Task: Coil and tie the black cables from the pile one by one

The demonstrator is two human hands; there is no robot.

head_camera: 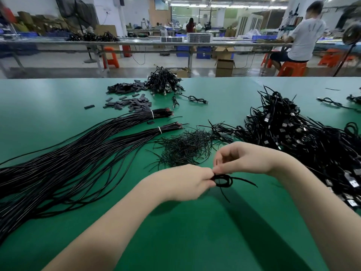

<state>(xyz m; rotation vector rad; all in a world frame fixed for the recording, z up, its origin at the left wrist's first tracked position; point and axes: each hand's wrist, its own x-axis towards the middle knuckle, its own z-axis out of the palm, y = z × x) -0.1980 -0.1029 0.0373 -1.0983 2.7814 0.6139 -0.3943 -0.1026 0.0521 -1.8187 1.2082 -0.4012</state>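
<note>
While left hand (187, 180) grips coiled cable (224, 180), right hand (237, 160) pinches its tie above green table (175, 231).

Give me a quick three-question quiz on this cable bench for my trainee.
1. True or false: both hands hold the small coil above the green table.
2. Which lies just beyond the hands? A) pile of thin twist ties B) a cardboard box C) scissors
3. On which side of the person is the heap of cables with plugs?

Key: 1 true: the left hand and right hand both pinch it. 2 A. 3 right.
</note>
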